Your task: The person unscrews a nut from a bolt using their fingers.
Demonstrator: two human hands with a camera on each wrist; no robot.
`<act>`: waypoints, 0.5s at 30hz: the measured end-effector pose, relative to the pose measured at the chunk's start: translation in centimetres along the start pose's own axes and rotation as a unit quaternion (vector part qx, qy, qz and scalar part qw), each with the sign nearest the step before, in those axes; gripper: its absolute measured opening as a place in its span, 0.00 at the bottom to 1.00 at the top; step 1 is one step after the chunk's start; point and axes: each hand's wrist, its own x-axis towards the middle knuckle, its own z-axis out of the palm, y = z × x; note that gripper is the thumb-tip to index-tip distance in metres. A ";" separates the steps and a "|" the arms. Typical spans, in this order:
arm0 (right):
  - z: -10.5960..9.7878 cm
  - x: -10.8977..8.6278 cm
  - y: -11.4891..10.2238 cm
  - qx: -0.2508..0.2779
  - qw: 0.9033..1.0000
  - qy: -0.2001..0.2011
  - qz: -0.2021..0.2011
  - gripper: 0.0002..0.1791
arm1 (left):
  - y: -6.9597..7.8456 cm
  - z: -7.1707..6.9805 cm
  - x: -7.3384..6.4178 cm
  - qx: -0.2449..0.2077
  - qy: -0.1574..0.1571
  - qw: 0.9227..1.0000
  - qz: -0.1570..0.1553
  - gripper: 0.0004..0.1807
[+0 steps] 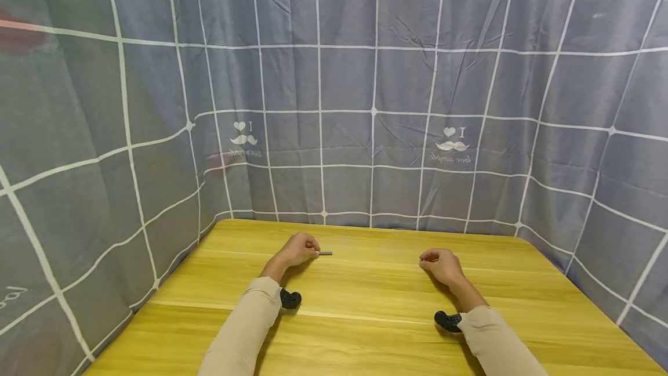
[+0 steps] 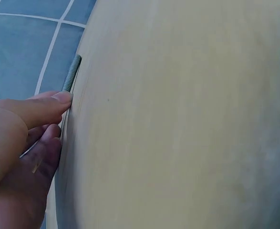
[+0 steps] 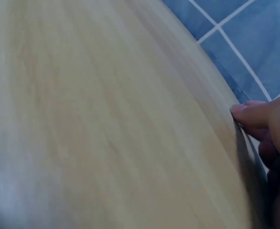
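Note:
Between thumb and fingertips, my left hand (image 1: 298, 249) pinches a silver threaded bolt (image 1: 325, 253), which points right, toward the other hand. The left wrist view shows the thread on the bolt (image 2: 72, 74) beyond the thumb; its near end is hidden in the fingers. Across the table, well apart from the bolt, my right hand (image 1: 442, 266) has thumb and fingers drawn together low over the wood. In the right wrist view the fingertips (image 3: 239, 110) stay close together at the frame's edge, and I cannot tell whether something small is between them.
Both hands are over a yellow wood-grain table (image 1: 365, 300). A grey curtain (image 1: 344, 86) with white grid lines surrounds its back and sides. Black wrist devices, one on the left (image 1: 290, 299) and one on the right (image 1: 447, 322), jut inward from beige sleeves (image 1: 245, 321).

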 end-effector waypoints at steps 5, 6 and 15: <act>-0.1 0.2 -0.2 0.000 1.000 -0.016 0.022 0.06 | 0.4 -0.1 0.0 0.007 -0.005 1.000 -0.005 0.02; -0.2 0.2 -0.2 0.001 0.999 -0.018 0.027 0.07 | 0.4 -0.1 0.0 0.008 -0.005 1.000 -0.006 0.02; -0.4 0.2 -0.4 -0.003 0.999 -0.026 0.025 0.08 | 0.5 -0.1 0.0 0.004 0.001 1.000 -0.025 0.03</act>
